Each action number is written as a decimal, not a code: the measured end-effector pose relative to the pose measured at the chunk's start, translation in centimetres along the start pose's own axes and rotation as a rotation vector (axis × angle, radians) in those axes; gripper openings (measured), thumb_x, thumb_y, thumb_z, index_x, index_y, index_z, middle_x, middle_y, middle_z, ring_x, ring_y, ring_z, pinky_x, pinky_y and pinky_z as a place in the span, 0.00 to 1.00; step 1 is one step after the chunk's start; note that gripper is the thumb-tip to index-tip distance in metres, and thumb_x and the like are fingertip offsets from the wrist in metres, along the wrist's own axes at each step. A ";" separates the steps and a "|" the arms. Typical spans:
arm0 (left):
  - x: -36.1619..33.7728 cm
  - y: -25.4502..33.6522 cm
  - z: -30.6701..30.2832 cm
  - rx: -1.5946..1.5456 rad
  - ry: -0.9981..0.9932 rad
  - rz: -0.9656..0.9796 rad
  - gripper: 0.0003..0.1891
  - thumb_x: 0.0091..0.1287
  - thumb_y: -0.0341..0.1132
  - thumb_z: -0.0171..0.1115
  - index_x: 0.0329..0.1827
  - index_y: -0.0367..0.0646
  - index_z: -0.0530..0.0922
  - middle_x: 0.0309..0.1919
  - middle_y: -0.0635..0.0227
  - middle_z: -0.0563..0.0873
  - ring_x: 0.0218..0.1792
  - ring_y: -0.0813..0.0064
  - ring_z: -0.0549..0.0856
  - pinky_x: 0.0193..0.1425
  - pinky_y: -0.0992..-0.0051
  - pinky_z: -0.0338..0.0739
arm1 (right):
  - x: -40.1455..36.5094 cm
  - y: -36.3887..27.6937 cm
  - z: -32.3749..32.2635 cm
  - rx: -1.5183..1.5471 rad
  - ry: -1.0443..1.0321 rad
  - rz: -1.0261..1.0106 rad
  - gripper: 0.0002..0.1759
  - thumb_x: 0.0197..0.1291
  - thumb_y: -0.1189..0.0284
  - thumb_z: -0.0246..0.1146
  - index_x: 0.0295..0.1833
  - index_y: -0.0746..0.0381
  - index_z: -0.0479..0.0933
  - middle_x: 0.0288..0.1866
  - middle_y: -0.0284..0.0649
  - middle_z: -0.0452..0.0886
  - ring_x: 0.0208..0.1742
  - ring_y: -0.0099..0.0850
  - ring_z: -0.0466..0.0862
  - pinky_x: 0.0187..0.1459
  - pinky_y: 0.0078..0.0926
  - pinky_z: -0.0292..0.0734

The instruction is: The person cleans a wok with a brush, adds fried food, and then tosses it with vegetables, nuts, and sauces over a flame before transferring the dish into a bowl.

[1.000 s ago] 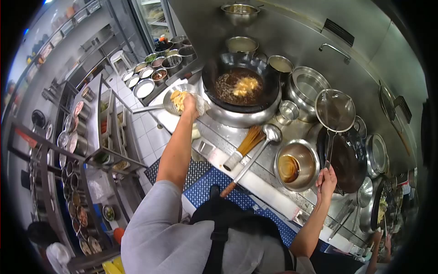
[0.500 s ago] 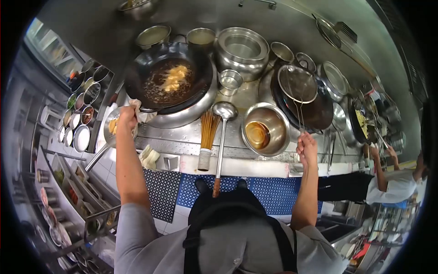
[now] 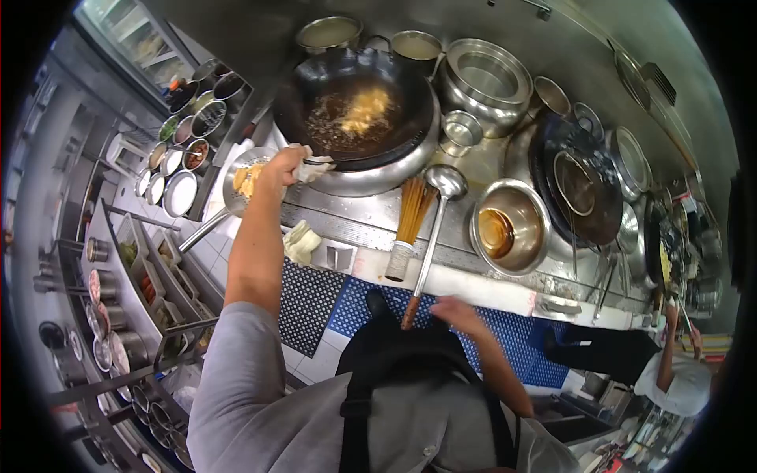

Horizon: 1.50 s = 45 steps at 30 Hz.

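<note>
Head view of a cooking line; all positions are given relative to the wok point(image 3: 306, 88), which sits on its burner ring at upper centre and holds dark oil with pale pieces point(image 3: 364, 109) frying in it.

The left hand point(image 3: 285, 167) lies at the wok's left rim. Its fingers are curled tight around a white cloth point(image 3: 317, 167), which is pressed against the wok's edge at the handle. Directly left of the wok, beneath this hand, a strainer point(image 3: 229, 188) carries yellow strips of food, and its long handle slopes away down and to the left.

The right hand point(image 3: 457, 311) is well below the wok, past the counter's front edge, just beside the wooden handle end of the ladle point(image 3: 430, 244). The hand is blurred, so how far its fingers are opened, and whether they touch the handle, cannot be told. The ladle lies flat on the counter, its bowl pointing up towards the wok's lower right rim.

A bamboo brush point(image 3: 410, 225) lies just left of the ladle, also below the wok. A steel bowl point(image 3: 530, 229) holding brown liquid stands to the wok's lower right. Further right, a second, dark wok point(image 3: 603, 213) contains a wire skimmer point(image 3: 576, 181). A row of seasoning tins point(image 3: 181, 154) stands to the wok's left. A co-worker point(image 3: 682, 386) stands at far lower right.
</note>
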State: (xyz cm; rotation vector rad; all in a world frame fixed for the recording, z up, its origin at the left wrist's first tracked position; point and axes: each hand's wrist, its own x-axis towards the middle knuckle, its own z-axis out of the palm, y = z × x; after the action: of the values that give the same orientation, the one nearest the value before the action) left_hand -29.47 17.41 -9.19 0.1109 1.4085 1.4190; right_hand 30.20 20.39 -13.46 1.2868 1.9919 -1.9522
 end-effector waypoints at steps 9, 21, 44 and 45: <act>-1.8 -0.7 2.3 -0.088 -0.051 -0.055 0.14 0.66 0.28 0.51 0.52 0.30 0.73 0.44 0.44 0.88 0.40 0.47 0.90 0.43 0.52 0.89 | 0.5 -3.0 9.4 0.542 0.399 -0.057 0.11 0.64 0.79 0.65 0.43 0.61 0.67 0.22 0.30 0.68 0.15 0.20 0.70 0.15 0.20 0.67; 0.6 -4.7 3.9 -0.320 -0.231 0.018 0.15 0.74 0.30 0.47 0.53 0.26 0.77 0.43 0.47 0.88 0.40 0.54 0.91 0.46 0.59 0.90 | 16.7 -32.0 -5.2 -0.508 0.606 -0.606 0.31 0.62 0.67 0.62 0.70 0.69 0.71 0.42 0.62 0.84 0.46 0.55 0.85 0.49 0.44 0.79; -11.9 -7.1 17.2 -0.432 0.209 0.349 0.05 0.63 0.25 0.55 0.39 0.33 0.72 0.31 0.59 0.81 0.30 0.59 0.87 0.35 0.56 0.87 | 14.4 -42.7 -16.4 -0.423 0.016 -0.430 0.27 0.54 0.81 0.63 0.62 0.70 0.77 0.17 0.36 0.75 0.12 0.22 0.72 0.12 0.24 0.64; -12.8 -7.0 18.6 -0.432 0.207 0.364 0.04 0.63 0.25 0.56 0.38 0.33 0.72 0.31 0.60 0.80 0.30 0.59 0.86 0.35 0.56 0.86 | 13.6 -42.2 -17.4 -0.406 0.023 -0.442 0.29 0.54 0.81 0.63 0.64 0.71 0.75 0.17 0.36 0.75 0.12 0.22 0.72 0.12 0.24 0.64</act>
State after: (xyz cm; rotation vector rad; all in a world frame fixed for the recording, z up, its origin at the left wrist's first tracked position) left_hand -7.12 18.67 -1.52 -0.0648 1.2530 2.0577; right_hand 5.05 48.65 15.50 0.8291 2.6799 -1.5356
